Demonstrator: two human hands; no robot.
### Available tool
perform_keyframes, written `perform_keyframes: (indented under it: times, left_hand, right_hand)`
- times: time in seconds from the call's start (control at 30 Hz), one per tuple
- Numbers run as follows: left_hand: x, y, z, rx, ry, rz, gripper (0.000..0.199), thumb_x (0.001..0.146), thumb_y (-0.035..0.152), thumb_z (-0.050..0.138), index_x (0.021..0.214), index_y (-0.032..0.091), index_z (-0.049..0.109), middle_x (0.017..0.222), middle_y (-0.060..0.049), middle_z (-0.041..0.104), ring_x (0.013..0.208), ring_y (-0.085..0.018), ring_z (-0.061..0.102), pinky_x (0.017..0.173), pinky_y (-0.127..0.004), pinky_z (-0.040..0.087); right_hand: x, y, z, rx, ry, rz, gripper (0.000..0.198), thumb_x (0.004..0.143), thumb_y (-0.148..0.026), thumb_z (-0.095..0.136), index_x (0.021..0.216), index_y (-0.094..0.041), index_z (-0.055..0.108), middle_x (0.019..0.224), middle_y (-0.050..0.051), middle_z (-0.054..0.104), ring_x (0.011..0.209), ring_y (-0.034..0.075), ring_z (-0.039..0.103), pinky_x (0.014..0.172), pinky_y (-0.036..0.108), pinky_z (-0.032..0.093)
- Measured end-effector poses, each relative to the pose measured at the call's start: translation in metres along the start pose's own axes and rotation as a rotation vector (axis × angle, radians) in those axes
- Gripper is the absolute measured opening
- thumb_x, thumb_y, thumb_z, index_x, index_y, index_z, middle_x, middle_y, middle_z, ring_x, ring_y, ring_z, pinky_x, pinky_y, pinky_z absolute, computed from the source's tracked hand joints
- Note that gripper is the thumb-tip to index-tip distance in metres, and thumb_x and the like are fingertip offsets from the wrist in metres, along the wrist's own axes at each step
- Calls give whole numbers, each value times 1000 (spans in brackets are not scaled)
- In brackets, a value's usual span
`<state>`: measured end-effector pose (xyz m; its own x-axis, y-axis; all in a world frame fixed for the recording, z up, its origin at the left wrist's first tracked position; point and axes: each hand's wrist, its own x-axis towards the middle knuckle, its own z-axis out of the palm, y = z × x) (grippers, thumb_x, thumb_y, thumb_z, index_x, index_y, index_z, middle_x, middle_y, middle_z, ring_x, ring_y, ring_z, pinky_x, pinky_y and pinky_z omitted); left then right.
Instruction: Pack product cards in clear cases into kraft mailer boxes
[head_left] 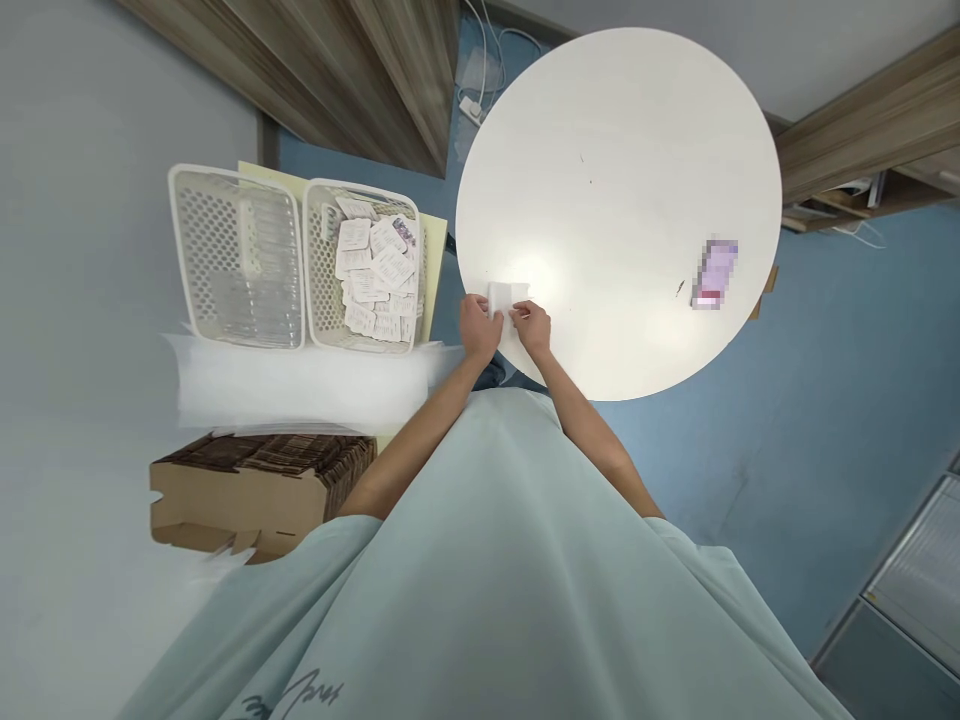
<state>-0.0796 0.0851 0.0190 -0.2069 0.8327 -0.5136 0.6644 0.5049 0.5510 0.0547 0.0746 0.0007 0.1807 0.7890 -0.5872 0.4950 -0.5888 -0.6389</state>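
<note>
A small white folded sheet (502, 296) lies at the near left edge of the round white table (615, 130). My left hand (480, 325) grips its left side, fingers and thumb closed on it. At the sheet's right side, my right hand (532, 327) pinches the near right part between thumb and fingertips. Whether anything is wrapped inside the sheet is hidden.
A pixelated purple object (716, 273) lies on the table's right. To the left stand a basket of printed white cards (380, 265), a basket of clear plastic pieces (259, 270), a white sheet stack (300, 387) and folded cardboard boxes (240, 497).
</note>
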Motion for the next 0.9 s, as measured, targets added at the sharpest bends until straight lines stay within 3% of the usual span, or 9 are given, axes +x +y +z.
perform_keyframes:
  times: [0.17, 0.23, 0.33, 0.57, 0.77, 0.9]
  left_hand:
    - [-9, 25, 34, -77, -108, 105, 24, 105, 24, 75, 121, 26, 57, 131, -10, 68, 113, -26, 72, 102, -44, 61]
    - [-11, 33, 47, -102, -169, 105, 20, 107, 18, 68, 123, 26, 59, 135, -11, 68, 115, -26, 72, 103, -43, 62]
    - [-13, 37, 58, -94, -231, 113, 35, 104, 6, 61, 133, 24, 61, 147, -15, 63, 126, -27, 70, 108, -42, 60]
    - [-14, 24, 48, 77, -131, 146, 52, 99, 14, 74, 149, 24, 62, 150, -19, 58, 147, -41, 54, 123, -56, 51]
    - [-8, 24, 40, 117, -88, 129, 58, 99, 14, 66, 157, 23, 62, 157, -21, 56, 152, -44, 51, 128, -58, 47]
    - [0, 23, 25, 144, -155, 163, 60, 96, 14, 68, 155, 23, 65, 160, -18, 58, 154, -41, 51, 125, -54, 50]
  right_hand:
    - [-5, 12, -39, 123, 24, -68, 36, 114, -50, 58, 122, -23, 80, 126, 10, 86, 116, 25, 82, 108, 41, 64]
    - [-5, 18, -51, 105, 13, -33, 32, 110, -47, 67, 126, -23, 80, 132, 11, 86, 117, 27, 82, 110, 43, 64]
    - [-3, 28, -59, 35, -19, 21, 31, 104, -33, 74, 133, -21, 79, 142, 13, 82, 114, 27, 83, 113, 45, 64]
    - [-3, 39, -44, -121, -78, -94, 48, 108, -21, 60, 155, -17, 71, 149, 18, 73, 114, 25, 80, 115, 42, 63]
    - [5, 31, -21, -146, -139, -140, 57, 110, -21, 53, 166, -17, 62, 154, 20, 66, 122, 27, 78, 117, 46, 63]
    - [10, 24, -21, -208, -189, -141, 63, 109, -22, 52, 171, -16, 55, 156, 22, 62, 125, 30, 77, 114, 47, 66]
